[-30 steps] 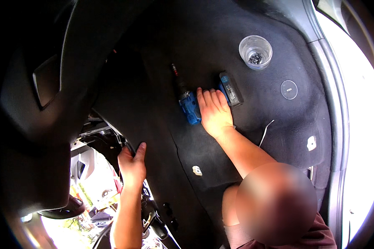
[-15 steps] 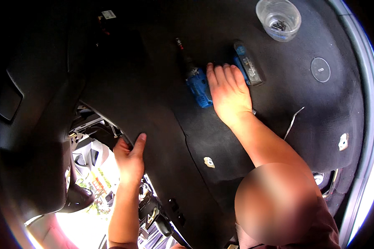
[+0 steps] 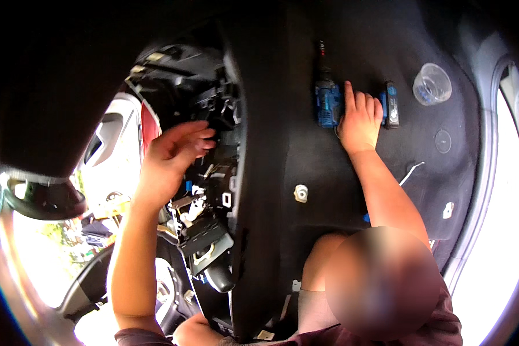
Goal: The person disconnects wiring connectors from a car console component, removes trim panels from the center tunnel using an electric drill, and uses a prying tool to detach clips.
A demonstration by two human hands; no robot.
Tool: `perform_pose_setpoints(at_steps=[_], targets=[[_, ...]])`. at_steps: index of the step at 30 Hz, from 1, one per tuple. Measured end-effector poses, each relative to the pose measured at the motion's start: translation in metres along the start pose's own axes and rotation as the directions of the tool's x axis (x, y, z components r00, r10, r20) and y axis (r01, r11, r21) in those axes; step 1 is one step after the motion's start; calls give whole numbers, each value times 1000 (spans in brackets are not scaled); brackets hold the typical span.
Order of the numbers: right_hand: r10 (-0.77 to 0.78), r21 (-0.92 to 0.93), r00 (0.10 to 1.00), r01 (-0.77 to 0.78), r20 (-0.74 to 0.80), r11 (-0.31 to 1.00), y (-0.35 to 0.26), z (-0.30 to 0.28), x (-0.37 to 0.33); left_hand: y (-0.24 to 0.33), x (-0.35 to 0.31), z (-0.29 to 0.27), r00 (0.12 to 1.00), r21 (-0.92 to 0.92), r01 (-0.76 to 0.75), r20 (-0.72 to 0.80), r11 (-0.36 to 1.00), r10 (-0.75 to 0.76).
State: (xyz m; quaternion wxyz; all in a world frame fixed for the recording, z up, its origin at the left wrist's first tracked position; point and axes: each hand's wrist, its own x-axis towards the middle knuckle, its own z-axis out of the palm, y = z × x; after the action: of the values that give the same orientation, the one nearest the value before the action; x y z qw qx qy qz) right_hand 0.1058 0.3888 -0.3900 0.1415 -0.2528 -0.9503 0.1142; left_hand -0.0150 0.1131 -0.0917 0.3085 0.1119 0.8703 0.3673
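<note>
My right hand (image 3: 361, 118) is wrapped around the handle of a blue and black cordless drill (image 3: 328, 105), its index finger lying along the tool's body. The drill rests on the black carpeted surface, with its bit pointing to the far side and the battery right of my hand. Over the opening on the left, my left hand (image 3: 173, 153) hovers with fingers stretched and slightly bent, nothing visible in them. Beneath it lie exposed black brackets, wiring and a dark mechanism with a lever (image 3: 210, 248).
A clear plastic cup (image 3: 432, 85) with small dark pieces inside stands at far right. A thin metal hook tool (image 3: 410, 173) lies by my right forearm. White-rimmed holes (image 3: 300, 194) dot the carpet. A door frame (image 3: 481, 150) bounds the right side.
My left hand has let go of the black panel edge and moved up over the opening, which shows more widely. The view has shifted; my right hand stays on the drill.
</note>
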Motion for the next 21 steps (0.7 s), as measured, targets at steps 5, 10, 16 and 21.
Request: perform_pose_setpoints(at_steps=[5, 10, 16, 21], targets=[[-24, -64, 999, 23, -26, 998, -11, -5, -1, -100, -48, -63, 878, 397, 16, -445, 917, 177], [-52, -126, 998, 49, -19, 991, -14, -6, -2, -172, -37, -79, 947, -104, 167, -261, 980, -189], [-60, -192, 998, 60, 6, 980, -19, 3, -2, -168, -33, -48, 938, -147, -49, -348, 988, -6], [-105, -392, 990, 136, 98, 910, 6, 12, 10, -153, -29, -45, 888, 327, -109, -392, 939, 240]])
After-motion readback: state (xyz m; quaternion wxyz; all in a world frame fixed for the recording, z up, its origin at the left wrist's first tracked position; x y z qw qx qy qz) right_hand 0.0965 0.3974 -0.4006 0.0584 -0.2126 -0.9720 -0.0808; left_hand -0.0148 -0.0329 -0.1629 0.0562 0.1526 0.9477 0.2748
